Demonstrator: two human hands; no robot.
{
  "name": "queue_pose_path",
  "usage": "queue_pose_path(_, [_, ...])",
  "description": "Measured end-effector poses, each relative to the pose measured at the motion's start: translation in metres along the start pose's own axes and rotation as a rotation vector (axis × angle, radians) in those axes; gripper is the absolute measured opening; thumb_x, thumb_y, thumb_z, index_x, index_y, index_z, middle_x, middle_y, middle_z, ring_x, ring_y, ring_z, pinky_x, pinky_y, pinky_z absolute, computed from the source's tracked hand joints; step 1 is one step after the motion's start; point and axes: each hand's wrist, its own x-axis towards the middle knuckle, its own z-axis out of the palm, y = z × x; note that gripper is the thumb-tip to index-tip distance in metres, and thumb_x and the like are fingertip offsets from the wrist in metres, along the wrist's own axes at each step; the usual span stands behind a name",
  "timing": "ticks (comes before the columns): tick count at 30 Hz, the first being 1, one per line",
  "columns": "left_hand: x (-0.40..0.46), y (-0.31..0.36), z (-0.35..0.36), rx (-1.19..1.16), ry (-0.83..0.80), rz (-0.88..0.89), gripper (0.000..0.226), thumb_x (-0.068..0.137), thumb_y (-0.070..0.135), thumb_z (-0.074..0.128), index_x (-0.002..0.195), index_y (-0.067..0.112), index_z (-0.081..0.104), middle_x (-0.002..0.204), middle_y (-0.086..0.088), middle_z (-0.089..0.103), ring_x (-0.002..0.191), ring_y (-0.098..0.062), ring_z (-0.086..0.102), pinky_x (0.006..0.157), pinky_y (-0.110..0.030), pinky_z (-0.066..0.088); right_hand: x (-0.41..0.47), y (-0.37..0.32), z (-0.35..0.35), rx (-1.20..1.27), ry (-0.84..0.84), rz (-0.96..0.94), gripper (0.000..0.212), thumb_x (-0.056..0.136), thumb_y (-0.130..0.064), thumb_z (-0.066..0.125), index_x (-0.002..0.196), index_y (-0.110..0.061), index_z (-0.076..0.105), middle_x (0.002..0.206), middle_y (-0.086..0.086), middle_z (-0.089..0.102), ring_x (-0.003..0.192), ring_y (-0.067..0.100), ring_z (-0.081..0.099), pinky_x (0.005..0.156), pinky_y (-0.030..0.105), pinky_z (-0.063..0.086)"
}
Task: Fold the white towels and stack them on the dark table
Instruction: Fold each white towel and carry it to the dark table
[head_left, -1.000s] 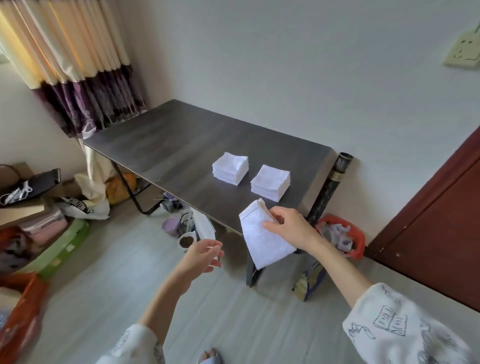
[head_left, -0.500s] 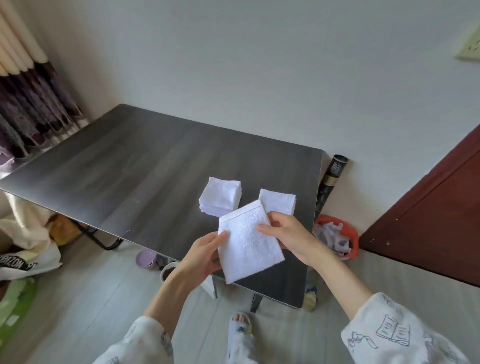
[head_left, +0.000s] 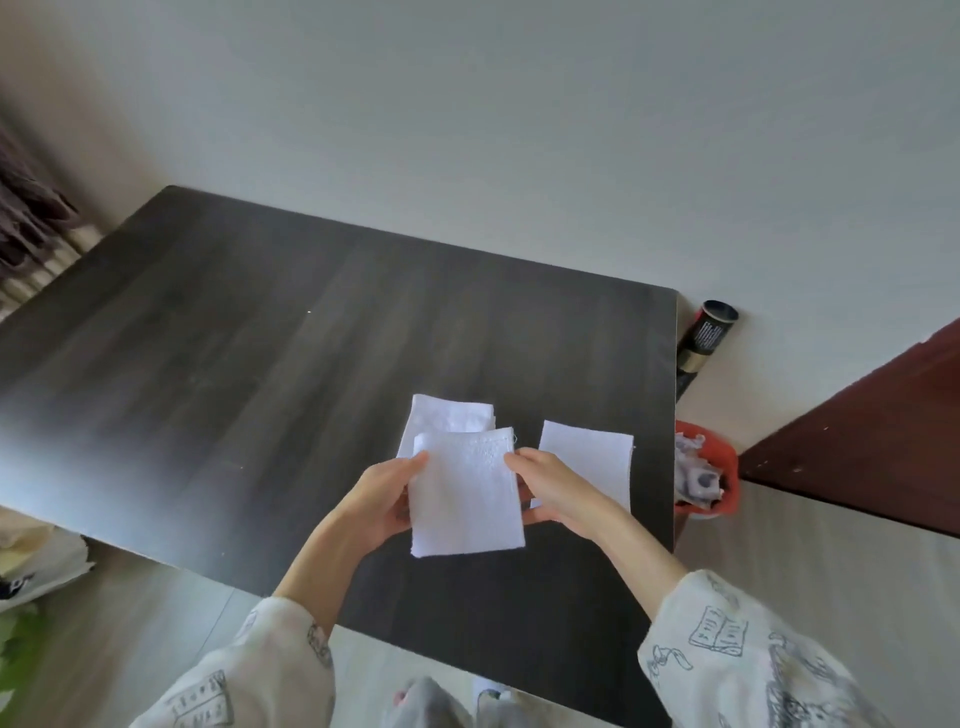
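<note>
**Inspector:** Report what you recorded at the counter (head_left: 218, 332).

**Operator:** I logged one white towel (head_left: 464, 493) held above the dark counter, near its front right part. My left hand (head_left: 382, 499) gripped the towel's left edge, thumb on top and fingers curled underneath. My right hand (head_left: 558, 486) gripped the right edge in like manner, thumb at the upper right corner. The towel lay between the two hands, spread flat and roughly square, a stitched hem along its top.

**Inspector:** And the finished towels?

**Operator:** I noted two stacks resting on the counter. The left stack (head_left: 451, 415) sat just behind the held towel and was partly covered by it. The right stack (head_left: 587, 457) sat beside it, apart from it, close to the counter's right edge; my right hand overlapped its lower left corner in the view. I could not tell whether the hand touched it.

**Inspector:** Was the held towel touching the counter?

**Operator:** I could not tell from that angle.

**Inspector:** Surroundings?

**Operator:** A dark tube (head_left: 706, 338) leaned against the wall past the counter's right edge. A red basket (head_left: 719, 467) with crumpled contents stood on the floor below it, beside a dark red door (head_left: 878, 431). A curtain (head_left: 31, 228) hung at the far left. Both sleeves (head_left: 727, 649) were pale with printed drawings.
</note>
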Motion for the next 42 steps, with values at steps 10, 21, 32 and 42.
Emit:
queue_pose_path(10, [0.083,0.040,-0.026,0.530,0.221,0.299,0.014,0.094,0.030,0.046,0.097,0.019,0.054,0.080,0.000,0.057,0.070,-0.016,0.052,0.062,-0.029,0.046,0.087,-0.019,0.027,-0.027,0.252,0.103,0.025,0.098,-0.028,0.034,0.110,-0.014,0.051,0.107,0.007,0.061,0.096,0.022,0.062,0.079,0.040,0.058])
queue_pose_path(21, [0.115,0.026,-0.025,0.717,0.196,0.301,0.020,0.098,0.029,0.035,0.111,0.019,0.046,0.078,0.006,0.051,0.075,-0.020,0.051,0.068,-0.032,0.043,0.118,-0.004,0.043,-0.230,0.487,0.164,0.025,0.100,-0.029,0.033,0.109,-0.010,0.047,0.077,-0.002,0.048,0.061,0.008,0.045,0.053,0.015,0.034])
queue_pose_path(32, [0.125,0.021,-0.026,0.718,0.248,0.282,0.026,0.099,0.028,0.033,0.118,0.015,0.046,0.093,0.000,0.054,0.087,-0.024,0.054,0.073,-0.032,0.042,0.128,0.002,0.043,-0.290,0.509,0.168,0.026,0.100,-0.031,0.035,0.110,-0.010,0.047,0.081,-0.002,0.050,0.060,0.009,0.046,0.056,0.016,0.038])
queue_pose_path(42, [0.111,0.020,-0.025,1.048,0.410,0.757,0.021,0.093,0.017,0.033,0.105,0.009,0.049,0.104,-0.007,0.054,0.093,-0.028,0.049,0.071,-0.039,0.044,0.118,0.008,0.063,-0.754,0.995,-0.399,0.027,0.089,-0.026,0.053,0.111,-0.011,0.060,0.116,0.009,0.061,0.106,0.024,0.060,0.091,0.034,0.050])
